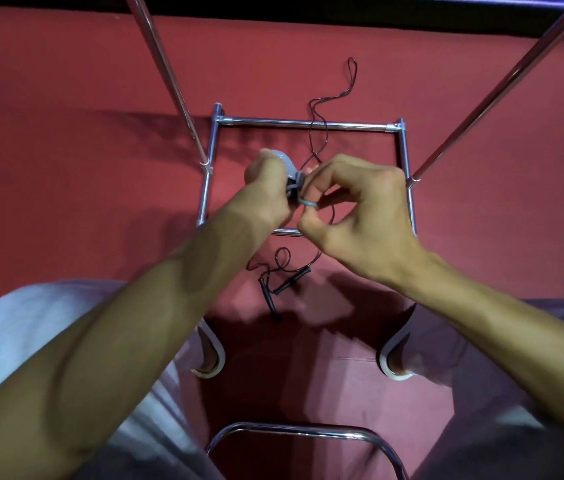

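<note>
Grey object (288,167), small and largely hidden, gripped in the left hand (266,188) above the red floor (66,81). The right hand (360,209) pinches a grey loop (310,204) against it. The black cord (311,136) lies mostly loose across the chrome frame (273,122), so the fastening looks barely begun. What the object is cannot be made out.

One thin black cord (310,136) has two black handles (292,282). There is also one grey device (287,166), one grey ring (310,204), one square metal frame (273,122), two slanted metal poles (166,74) and two shoes (219,360).
</note>
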Demonstrator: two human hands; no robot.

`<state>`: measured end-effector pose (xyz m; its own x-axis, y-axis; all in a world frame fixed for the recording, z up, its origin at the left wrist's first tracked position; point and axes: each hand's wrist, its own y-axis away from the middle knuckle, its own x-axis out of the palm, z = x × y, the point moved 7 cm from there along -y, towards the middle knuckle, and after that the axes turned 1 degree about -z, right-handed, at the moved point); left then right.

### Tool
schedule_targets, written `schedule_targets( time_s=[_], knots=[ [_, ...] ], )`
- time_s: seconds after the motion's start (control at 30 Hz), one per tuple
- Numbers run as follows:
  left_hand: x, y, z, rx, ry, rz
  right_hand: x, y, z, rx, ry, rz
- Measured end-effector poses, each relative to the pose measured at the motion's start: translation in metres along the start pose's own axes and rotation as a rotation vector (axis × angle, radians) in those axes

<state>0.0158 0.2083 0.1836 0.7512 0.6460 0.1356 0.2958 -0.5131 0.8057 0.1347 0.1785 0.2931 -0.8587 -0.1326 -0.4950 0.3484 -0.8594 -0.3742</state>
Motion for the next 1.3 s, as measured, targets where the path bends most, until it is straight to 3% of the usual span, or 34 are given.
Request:
schedule_targets(
  time_s=[0.47, 0.53, 0.63, 0.7, 0.77, 0.83, 0.97, 1.1, 1.17, 1.3],
  knots=[
    [0.0, -0.004, 0.009, -0.036, -0.118, 0.038, -0.003, 0.006, -0.013, 0.167, -0.075, -0.025],
    [-0.004, -0.007, 0.013, -0.083, -0.178, 0.062, -0.002, 0.006, -0.019, 0.285, -0.17, -0.031],
    [0.0, 0.004, 0.011, -0.07, -0.385, 0.159, -0.003, 0.0, -0.03, 0.516, -0.505, -0.097],
    [0.006, 0.009, -0.001, 0.091, -0.448, 0.17, -0.002, 0.0, -0.043, 0.775, -0.763, -0.166],
    [0.014, 0.016, -0.02, 0.365, -0.512, 0.175, -0.004, 0.005, -0.057, 1.032, -0.93, -0.24],
    [0.025, 0.035, -0.031, 0.597, -0.581, 0.3, -0.008, 0.006, -0.067, 1.186, -1.04, -0.272],
    [0.039, 0.076, -0.034, 0.912, -0.822, 0.601, -0.023, 0.002, -0.074, 1.308, -1.172, -0.287],
    [0.034, 0.089, -0.03, 1.148, -1.049, 0.601, -0.035, -0.001, -0.073, 1.334, -1.155, -0.218],
    [0.032, 0.084, -0.029, 1.069, -1.01, 0.62, -0.035, -0.003, -0.073, 1.298, -1.1, -0.124],
    [0.032, 0.074, -0.007, 0.509, -0.726, 0.834, -0.042, -0.011, -0.071, 1.086, -0.596, 0.196]
  ],
)
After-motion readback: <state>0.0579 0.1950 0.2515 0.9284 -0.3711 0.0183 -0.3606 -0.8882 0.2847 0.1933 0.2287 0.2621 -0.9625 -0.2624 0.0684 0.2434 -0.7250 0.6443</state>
